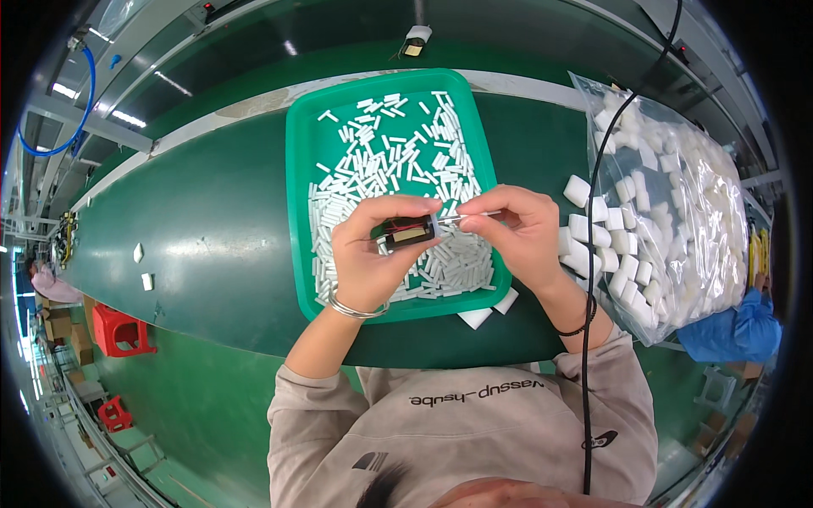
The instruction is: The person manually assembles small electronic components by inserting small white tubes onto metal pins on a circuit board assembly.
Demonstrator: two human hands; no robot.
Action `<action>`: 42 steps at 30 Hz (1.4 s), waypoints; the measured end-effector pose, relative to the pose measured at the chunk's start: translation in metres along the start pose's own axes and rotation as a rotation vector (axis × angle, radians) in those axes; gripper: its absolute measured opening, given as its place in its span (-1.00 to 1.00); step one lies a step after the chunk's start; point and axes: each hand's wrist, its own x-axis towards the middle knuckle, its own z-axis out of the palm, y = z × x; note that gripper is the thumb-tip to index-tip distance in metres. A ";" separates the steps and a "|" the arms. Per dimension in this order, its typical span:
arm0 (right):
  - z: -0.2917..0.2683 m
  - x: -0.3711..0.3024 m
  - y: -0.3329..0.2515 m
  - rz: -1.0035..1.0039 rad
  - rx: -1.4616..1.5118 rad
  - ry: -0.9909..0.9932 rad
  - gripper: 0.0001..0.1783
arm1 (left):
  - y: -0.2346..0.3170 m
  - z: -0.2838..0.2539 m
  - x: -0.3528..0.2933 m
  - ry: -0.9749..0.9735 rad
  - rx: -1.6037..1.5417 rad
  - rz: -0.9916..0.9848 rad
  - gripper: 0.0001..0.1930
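My left hand (pixel 360 254) is closed round a small black boxy part (pixel 410 234) with red wires and a pale label-like patch. A whitish piece sits at the part's right end. In a pinch, my right hand (pixel 527 237) grips a thin silvery rod (pixel 450 219), whose left tip meets or nearly meets that end; the exact contact is too small to tell. Both hands are above a green tray (pixel 300 169) holding a great many short white tubes (pixel 364 165). My fingers partly cover the black part.
Right of the tray lies a clear plastic bag (pixel 677 195) of chunky white pieces, some spilled loose (pixel 622 241). A black cable (pixel 589 339) hangs down in front. Another small wired part (pixel 415 41) is beyond the tray. Red stools (pixel 123 330) stand at left; a person in blue (pixel 735 328) is at right.
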 end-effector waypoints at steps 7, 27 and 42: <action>-0.005 -0.001 -0.002 -0.243 -0.401 0.001 -0.93 | 0.009 -0.002 0.001 -0.022 -0.394 -0.252 -0.19; -0.008 0.002 0.002 -0.323 -0.401 -0.124 -0.83 | 0.004 -0.006 -0.005 -0.052 0.045 -0.238 -0.66; -0.106 -0.015 0.003 0.228 -1.595 0.191 -0.62 | 0.003 -0.002 -0.003 0.075 -0.040 -0.328 -0.64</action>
